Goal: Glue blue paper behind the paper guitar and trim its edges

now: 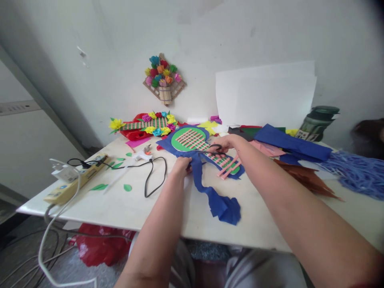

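A paper guitar with a round green body [194, 140] and pink strips across it lies on a blue sheet [168, 144], paper or felt, that shows around its edge. My right hand [224, 144] is closed round the handles of black scissors [216, 149], over the guitar's neck. The blades point left along the blue edge. With closed fingers, my left hand [182, 163] grips the blue sheet below the round body; its fingertips are partly hidden. A long, partly cut blue strip [207, 188] trails from there toward the table's front.
A glue gun [142, 157] with a black cord and several green paper leaves [127, 187] lie left, near a power strip [78, 178]. Behind stands a flower-trimmed guitar [144, 125]. Blue sheets [294, 143], brown paper [300, 176], blue strands [357, 170] and a bottle [316, 123] are right.
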A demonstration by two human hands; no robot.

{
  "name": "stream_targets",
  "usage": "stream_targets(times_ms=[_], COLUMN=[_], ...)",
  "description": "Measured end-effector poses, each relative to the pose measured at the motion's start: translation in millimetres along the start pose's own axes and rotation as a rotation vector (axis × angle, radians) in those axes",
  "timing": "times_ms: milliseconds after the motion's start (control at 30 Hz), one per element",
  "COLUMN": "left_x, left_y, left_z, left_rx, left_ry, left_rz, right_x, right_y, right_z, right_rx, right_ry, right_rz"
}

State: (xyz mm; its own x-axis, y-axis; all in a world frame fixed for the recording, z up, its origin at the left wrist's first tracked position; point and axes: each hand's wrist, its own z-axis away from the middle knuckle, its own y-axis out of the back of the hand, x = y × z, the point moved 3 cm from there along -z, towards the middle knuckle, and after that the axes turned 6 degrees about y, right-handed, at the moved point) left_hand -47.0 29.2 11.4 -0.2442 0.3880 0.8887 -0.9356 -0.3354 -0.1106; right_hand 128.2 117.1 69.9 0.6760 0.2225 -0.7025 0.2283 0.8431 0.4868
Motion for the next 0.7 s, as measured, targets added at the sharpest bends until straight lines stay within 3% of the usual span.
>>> stream_targets(times_ms=[100, 333, 700], left_x=[1.4, 2.4, 3.6], left_y=[-2.1, -5.5, -4.1], left_z=[6.3, 11.9, 12.3], left_rx=[0.032, 0.069, -0.033], left_ry=[0.042, -0.028, 0.045], left_rz=[-0.060, -0.132, -0.039], right_x=[-3.4, -12.2, -7.4], right_y=[3.9, 5.8, 12.5], right_z=[0.3, -1.8, -12.1], right_rx=[-0.011, -0.046, -0.053], right_ry=[-0.004, 0.028, 0.060], right_rz=[0.018, 0.048, 0.102])
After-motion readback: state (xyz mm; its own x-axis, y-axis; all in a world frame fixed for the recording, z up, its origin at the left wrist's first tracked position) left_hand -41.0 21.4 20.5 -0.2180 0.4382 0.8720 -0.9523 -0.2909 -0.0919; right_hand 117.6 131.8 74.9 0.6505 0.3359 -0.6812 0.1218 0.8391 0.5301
